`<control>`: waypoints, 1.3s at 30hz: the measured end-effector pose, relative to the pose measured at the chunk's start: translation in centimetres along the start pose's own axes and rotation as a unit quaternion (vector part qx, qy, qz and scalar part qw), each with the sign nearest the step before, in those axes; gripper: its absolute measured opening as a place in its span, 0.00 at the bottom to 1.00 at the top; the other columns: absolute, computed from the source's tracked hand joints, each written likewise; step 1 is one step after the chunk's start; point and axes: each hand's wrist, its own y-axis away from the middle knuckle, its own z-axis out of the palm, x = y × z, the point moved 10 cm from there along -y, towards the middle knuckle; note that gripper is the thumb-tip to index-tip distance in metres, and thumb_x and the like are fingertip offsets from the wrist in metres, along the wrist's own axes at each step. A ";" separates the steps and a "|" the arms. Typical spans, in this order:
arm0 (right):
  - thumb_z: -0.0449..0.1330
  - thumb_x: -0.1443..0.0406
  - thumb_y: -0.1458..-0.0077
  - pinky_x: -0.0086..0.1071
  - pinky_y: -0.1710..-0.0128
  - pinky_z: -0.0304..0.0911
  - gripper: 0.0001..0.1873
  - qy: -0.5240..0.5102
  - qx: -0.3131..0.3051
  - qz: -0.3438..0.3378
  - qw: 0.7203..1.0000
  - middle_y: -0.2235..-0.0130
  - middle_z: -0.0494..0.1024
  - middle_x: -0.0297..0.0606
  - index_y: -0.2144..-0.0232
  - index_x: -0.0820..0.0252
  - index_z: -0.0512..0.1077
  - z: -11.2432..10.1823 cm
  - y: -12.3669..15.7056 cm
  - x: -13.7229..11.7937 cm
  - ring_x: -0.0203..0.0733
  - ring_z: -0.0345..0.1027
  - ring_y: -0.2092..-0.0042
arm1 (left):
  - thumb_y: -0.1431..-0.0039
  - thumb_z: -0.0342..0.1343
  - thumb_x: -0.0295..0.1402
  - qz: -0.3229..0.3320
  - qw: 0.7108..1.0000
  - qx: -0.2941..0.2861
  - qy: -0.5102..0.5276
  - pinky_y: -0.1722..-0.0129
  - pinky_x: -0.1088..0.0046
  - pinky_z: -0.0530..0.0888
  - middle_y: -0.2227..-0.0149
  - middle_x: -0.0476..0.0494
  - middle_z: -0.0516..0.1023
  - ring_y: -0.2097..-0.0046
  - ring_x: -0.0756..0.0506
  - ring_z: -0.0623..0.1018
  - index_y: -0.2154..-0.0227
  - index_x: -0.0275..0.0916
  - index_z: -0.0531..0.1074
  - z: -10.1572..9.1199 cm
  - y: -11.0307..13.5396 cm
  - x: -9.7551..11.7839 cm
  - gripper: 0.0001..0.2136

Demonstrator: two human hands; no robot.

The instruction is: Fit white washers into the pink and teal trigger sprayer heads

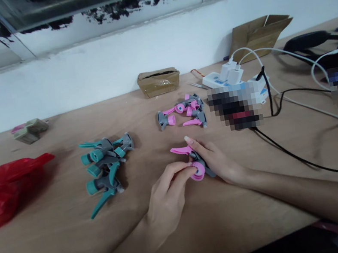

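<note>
A light brown wooden table (pixel 250 217) carries everything. At left lies a red plastic bag (pixel 9 183), with a grey-green block (pixel 30 131) farther back. Right of the bag sits a heap of teal and grey spray heads (pixel 103 183); pink and grey spray heads (pixel 199 117) cluster beyond the middle. Along the far side stand a small cardboard box (pixel 160 85), a white power strip (pixel 213 80) and, farther right, an open carton (pixel 250 38).

Dim, cool light, soft shadows, stretched edges (partly pixelated, right).
</note>
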 end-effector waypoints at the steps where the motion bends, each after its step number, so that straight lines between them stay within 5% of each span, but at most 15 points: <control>1: 0.49 0.43 0.47 0.29 0.73 0.57 0.26 -0.001 -0.004 0.001 1.000 0.77 0.68 0.32 0.78 0.59 0.66 0.1 0.0 0.0 0.34 0.61 0.74 | 0.40 0.47 0.20 0.000 1.000 0.004 0.002 0.58 0.78 0.74 0.60 0.48 0.73 0.60 0.52 0.75 0.59 0.40 0.70 -0.1 -0.1 0.0 0.12; 15: 0.49 0.46 0.46 0.28 0.75 0.51 0.24 0.001 -0.068 0.030 0.997 0.78 0.64 0.29 0.80 0.59 0.63 1.0 -0.1 -0.5 0.32 0.55 0.75 | 0.39 0.46 0.20 -0.017 0.999 0.005 0.030 0.63 0.76 0.75 0.61 0.48 0.72 0.63 0.52 0.75 0.61 0.41 0.70 -0.3 -0.2 -0.2 0.12; 27: 0.53 0.45 0.49 0.28 0.76 0.49 0.25 -0.039 -0.045 0.045 0.997 0.80 0.62 0.28 0.81 0.59 0.62 0.5 -0.4 -0.1 0.31 0.52 0.77 | 0.38 0.45 0.21 -0.039 0.999 -0.002 0.035 0.61 0.74 0.76 0.60 0.47 0.73 0.60 0.50 0.75 0.60 0.41 0.71 -0.3 -0.2 -0.8 0.12; 39: 0.54 0.43 0.52 0.27 0.74 0.59 0.26 -0.179 -0.068 0.085 0.978 0.76 0.70 0.31 0.76 0.60 0.67 1.3 -0.2 0.8 0.33 0.63 0.75 | 0.42 0.54 0.27 -0.105 0.988 -0.001 0.113 0.63 0.74 0.77 0.60 0.46 0.73 0.60 0.50 0.75 0.60 0.40 0.70 -0.3 -0.5 -1.8 0.08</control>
